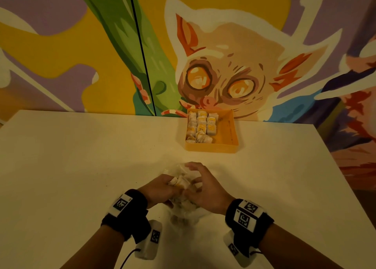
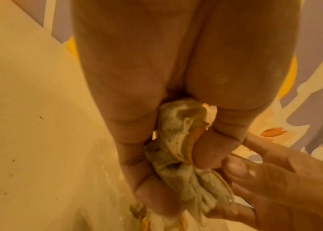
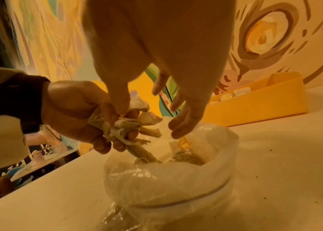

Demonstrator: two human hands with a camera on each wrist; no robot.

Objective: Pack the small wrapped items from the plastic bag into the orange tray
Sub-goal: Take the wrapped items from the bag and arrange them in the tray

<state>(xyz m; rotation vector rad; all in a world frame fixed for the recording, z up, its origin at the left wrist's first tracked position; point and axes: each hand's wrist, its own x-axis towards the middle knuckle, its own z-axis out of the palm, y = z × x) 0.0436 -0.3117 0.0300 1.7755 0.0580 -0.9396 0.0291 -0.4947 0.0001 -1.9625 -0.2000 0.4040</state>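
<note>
A painted mural [image 1: 234, 69] of a wide-eyed, big-eared animal fills the wall behind a pale worktop [image 1: 81, 156], where a person works with both hands close together near the front edge. Against the foot of the wall, well beyond the hands, sits the orange tray [image 1: 223, 146], its left side filled with neat rows of small wrapped items [image 1: 201, 126], a few looser ones heaped at the near end, and its right side bare. Directly below the hands lies the clear plastic bag [image 3: 168, 179], mouth open and rolled back, with more pale wrapped pieces visible inside. The left hand [image 1: 160, 189] is curled around a crumpled bunch of wrapped items [image 3: 129, 125] held just above the bag's opening, fingers and thumb closed on the bundle. The right hand [image 1: 205, 189] meets it from the other side: its thumb presses into the bunch, while its fingers [image 3: 182, 120] are spread and nearly straight over the bag. Both wrists carry black bands [image 1: 126, 213] bearing square printed markers.
</note>
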